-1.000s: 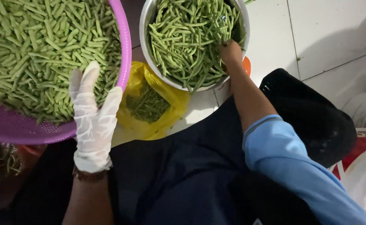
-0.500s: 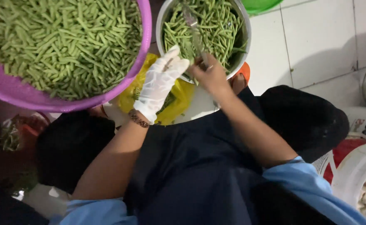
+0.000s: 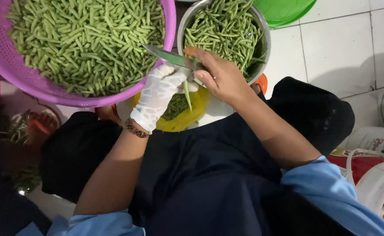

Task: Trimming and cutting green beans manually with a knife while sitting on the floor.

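Note:
My left hand (image 3: 159,96), in a white glove, pinches a single green bean (image 3: 186,95) that hangs down over a yellow bowl (image 3: 195,114). My bare right hand (image 3: 220,76) grips a knife (image 3: 168,57) whose blade points left, just above the gloved fingers. A purple colander (image 3: 34,89) heaped with cut green beans sits at the upper left. A steel bowl (image 3: 263,39) of long whole beans stands behind my right hand.
A green plastic basket (image 3: 290,11) lies at the top. White buckets (image 3: 375,188) and a red-and-white container stand on the white tiled floor (image 3: 332,52) at the right. Bean scraps sit in a dim orange container (image 3: 34,129) at the left.
My right hand left the steel bowl and now holds the knife over the yellow bowl. My gloved left hand came over from the purple colander and holds a bean against the blade.

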